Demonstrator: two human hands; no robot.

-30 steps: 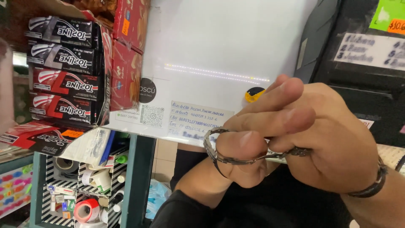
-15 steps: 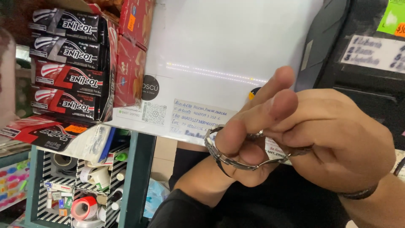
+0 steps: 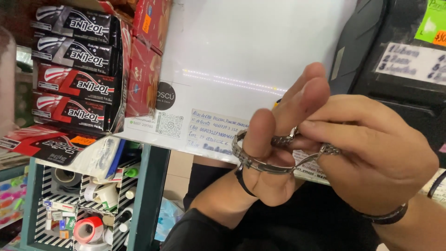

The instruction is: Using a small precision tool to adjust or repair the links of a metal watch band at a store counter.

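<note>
Stacked red-and-black boxes (image 3: 76, 69) stand left of the hands, a white sign (image 3: 241, 60) behind them, a green label (image 3: 434, 21) upper right.

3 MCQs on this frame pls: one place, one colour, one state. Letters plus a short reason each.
1. Where is the metal bracelet?
A. Looped around the left hand
B. Lying in the striped organiser
C. Hanging from the white board

2. What colour is the tape roll in the striped organiser?
A. Blue
B. Red
C. Yellow

3. What state is the bracelet's clasp in?
A. Fully closed around the wrist
B. Open, its ends apart and pinched by the right hand
C. Snapped into two separate pieces

Answers:
1 A, the silver links circle the left hand's base, near the thumb.
2 B, the roll at the organiser's bottom front is red.
3 B, the right hand's fingertips hold the loose link ends, with a gap showing between them.
</note>
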